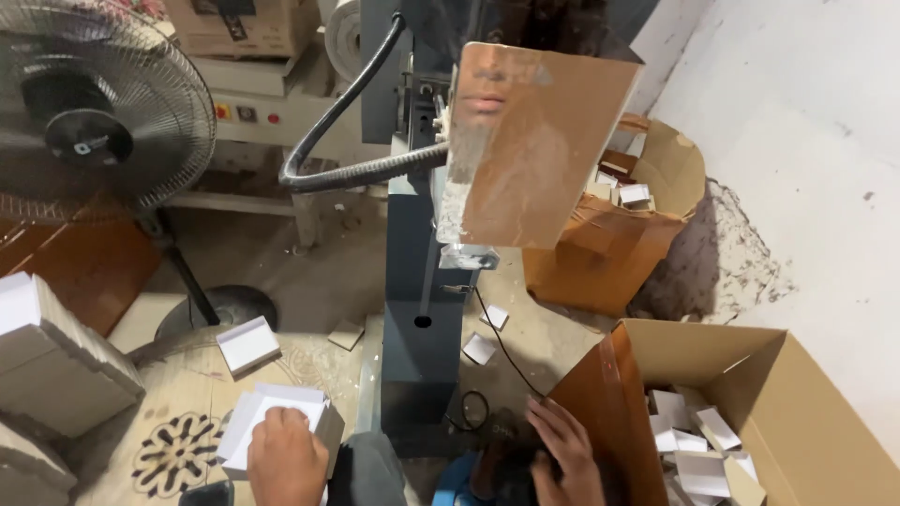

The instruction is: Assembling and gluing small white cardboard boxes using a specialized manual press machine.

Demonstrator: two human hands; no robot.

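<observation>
Left hand (286, 459): your palm lies flat on the stack of white card blanks (272, 422) on the counter (178, 450); fingers hidden, closure not discernible.
Right hand (562, 454): open and empty, beside the brown carton (797, 412).
Tip: square the stack edges before lifting.

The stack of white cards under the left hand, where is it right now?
In the head view, the stack of white cards sits at lower left on the patterned wooden surface, under the left hand, just left of the blue machine column.
</observation>
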